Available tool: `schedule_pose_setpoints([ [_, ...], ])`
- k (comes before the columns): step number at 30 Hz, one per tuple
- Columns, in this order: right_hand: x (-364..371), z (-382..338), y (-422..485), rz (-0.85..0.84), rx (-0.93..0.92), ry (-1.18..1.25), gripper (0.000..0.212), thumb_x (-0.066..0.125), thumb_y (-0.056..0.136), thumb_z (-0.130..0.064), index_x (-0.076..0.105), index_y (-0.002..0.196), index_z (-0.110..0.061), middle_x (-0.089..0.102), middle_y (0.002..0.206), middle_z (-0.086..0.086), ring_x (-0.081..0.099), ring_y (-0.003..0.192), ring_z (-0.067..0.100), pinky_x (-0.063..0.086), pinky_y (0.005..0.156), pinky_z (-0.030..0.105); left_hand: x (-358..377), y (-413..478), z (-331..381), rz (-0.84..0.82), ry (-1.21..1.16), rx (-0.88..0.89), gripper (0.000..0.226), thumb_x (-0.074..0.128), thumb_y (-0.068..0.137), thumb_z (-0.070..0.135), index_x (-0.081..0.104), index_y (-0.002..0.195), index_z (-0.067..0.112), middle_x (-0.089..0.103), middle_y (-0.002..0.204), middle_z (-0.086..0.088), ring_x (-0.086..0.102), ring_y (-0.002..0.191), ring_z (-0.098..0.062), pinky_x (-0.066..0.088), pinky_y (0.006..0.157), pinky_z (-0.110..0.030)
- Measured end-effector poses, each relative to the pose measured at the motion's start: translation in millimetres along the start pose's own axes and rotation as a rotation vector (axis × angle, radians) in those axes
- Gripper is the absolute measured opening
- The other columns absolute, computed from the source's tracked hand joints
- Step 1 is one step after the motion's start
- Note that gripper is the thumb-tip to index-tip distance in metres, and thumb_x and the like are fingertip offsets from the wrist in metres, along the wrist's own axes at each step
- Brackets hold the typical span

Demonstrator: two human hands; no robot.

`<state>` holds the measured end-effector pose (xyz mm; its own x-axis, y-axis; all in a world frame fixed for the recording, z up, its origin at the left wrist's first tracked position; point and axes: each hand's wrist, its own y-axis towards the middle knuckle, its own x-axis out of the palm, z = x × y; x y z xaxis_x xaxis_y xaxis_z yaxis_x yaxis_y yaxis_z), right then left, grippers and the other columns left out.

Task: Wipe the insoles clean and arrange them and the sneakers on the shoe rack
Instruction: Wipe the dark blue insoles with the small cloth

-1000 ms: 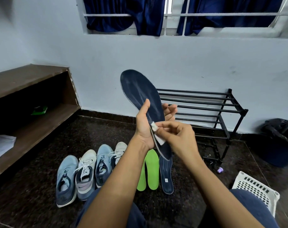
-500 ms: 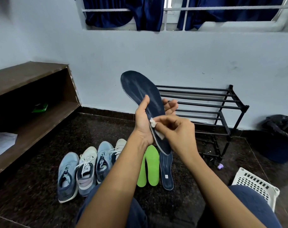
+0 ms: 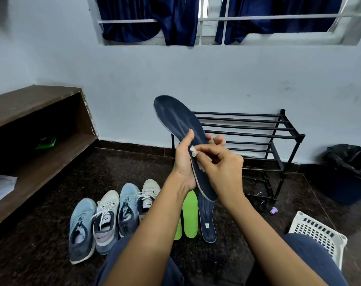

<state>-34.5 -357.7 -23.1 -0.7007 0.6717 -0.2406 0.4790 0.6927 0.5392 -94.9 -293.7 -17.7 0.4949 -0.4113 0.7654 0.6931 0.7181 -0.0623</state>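
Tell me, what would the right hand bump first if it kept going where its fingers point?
Likely the navy insole: the right hand's white wipe seems to touch it, beside the left hand's thumb. Depth is unclear.

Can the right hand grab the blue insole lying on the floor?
Probably, but not right away: the right hand is pinching a white wipe against the held insole. The floor insole lies uncovered just below, beside the green insoles, with nothing across it.
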Motion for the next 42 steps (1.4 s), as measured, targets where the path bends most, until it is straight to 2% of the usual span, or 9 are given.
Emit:
schedule_pose_setpoints([
  [2,1.3,0.5,-3.9,0.028,-0.001,0.014,0.018,0.071,0.079,-0.007,0.076,0.087,-0.022,0.07,0.084,-0.019,0.064,0.09,-0.006,0.045,0.082,0.009,-1.1,1.1,0.5,-0.004,0.012,-0.004,0.049,0.038,0.096,0.052,0.057,0.085,0.009,0.07,0.091,-0.01,0.069,0.095,-0.022,0.053,0.089,-0.033],
  [8,0.8,-5.6,-15.3,-0.252,0.142,0.183,0.018,0.072,0.079,-0.005,0.076,0.087,-0.02,0.074,0.083,-0.01,0.068,0.081,0.001,0.051,0.078,0.017,-12.1,6.4,23.9,-0.006,-0.075,0.106,0.045,0.054,0.079,0.048,0.06,0.092,0.005,0.071,0.092,-0.013,0.071,0.085,-0.025,0.057,0.079,-0.033],
  [11,1.9,-3.8,-5.6,-0.184,0.102,0.122,0.018,0.072,0.078,-0.005,0.077,0.084,-0.021,0.074,0.082,-0.012,0.067,0.082,0.0,0.051,0.081,0.019,-7.1,5.5,17.8,0.01,-0.072,0.09,0.038,0.054,0.078,0.046,0.059,0.086,0.009,0.07,0.087,-0.01,0.07,0.084,-0.022,0.054,0.084,-0.032],
  [16,8.7,2.2,3.1,0.058,-0.112,-0.036,0.022,0.07,0.078,0.0,0.076,0.089,-0.019,0.069,0.091,-0.015,0.06,0.104,-0.004,0.047,0.089,0.017,1.7,1.4,6.3,-0.008,-0.062,-0.004,0.044,0.045,0.093,0.049,0.06,0.079,0.01,0.068,0.083,-0.008,0.066,0.092,-0.019,0.044,0.099,-0.03],
  [22,8.9,-4.8,-16.6,-0.151,0.004,0.069,0.023,0.069,0.08,-0.003,0.077,0.088,-0.023,0.073,0.085,-0.015,0.066,0.086,-0.003,0.048,0.081,0.015,-9.6,4.8,27.3,-0.002,-0.105,0.076,0.044,0.047,0.09,0.05,0.056,0.085,0.008,0.071,0.087,-0.012,0.071,0.078,-0.023,0.058,0.072,-0.031],
  [25,13.2,-7.9,-4.4,-0.107,-0.052,0.013,0.021,0.069,0.078,0.0,0.077,0.086,-0.019,0.074,0.085,-0.011,0.066,0.088,-0.002,0.049,0.084,0.017,-7.4,2.0,23.6,0.011,-0.134,0.079,0.044,0.044,0.094,0.05,0.057,0.082,0.009,0.07,0.087,-0.011,0.071,0.081,-0.021,0.057,0.078,-0.031],
  [30,23.4,-11.9,18.7,-0.031,-0.204,-0.121,0.021,0.069,0.077,0.001,0.076,0.087,-0.017,0.073,0.09,-0.003,0.057,0.107,-0.003,0.036,0.089,0.001,-4.0,-2.5,17.8,0.004,-0.162,0.041,0.048,0.044,0.093,0.053,0.059,0.08,0.009,0.069,0.09,-0.009,0.071,0.092,-0.02,0.059,0.077,-0.028],
  [38,26.2,-7.4,4.7,-0.274,-0.042,0.008,0.016,0.071,0.08,-0.008,0.077,0.087,-0.021,0.07,0.077,-0.021,0.064,0.08,-0.009,0.04,0.073,0.003,-25.4,3.3,39.9,0.114,-0.13,0.148,0.046,0.045,0.093,0.053,0.058,0.088,0.009,0.071,0.086,-0.009,0.072,0.08,-0.021,0.057,0.072,-0.028],
  [42,21.2,-2.5,20.3,-0.259,-0.046,0.012,0.018,0.071,0.078,-0.004,0.077,0.085,-0.021,0.071,0.08,-0.015,0.062,0.082,-0.011,0.041,0.075,0.003,-16.3,3.5,30.9,0.116,-0.12,0.087,0.046,0.043,0.094,0.05,0.06,0.082,0.009,0.067,0.081,-0.007,0.067,0.084,-0.019,0.055,0.082,-0.028],
])
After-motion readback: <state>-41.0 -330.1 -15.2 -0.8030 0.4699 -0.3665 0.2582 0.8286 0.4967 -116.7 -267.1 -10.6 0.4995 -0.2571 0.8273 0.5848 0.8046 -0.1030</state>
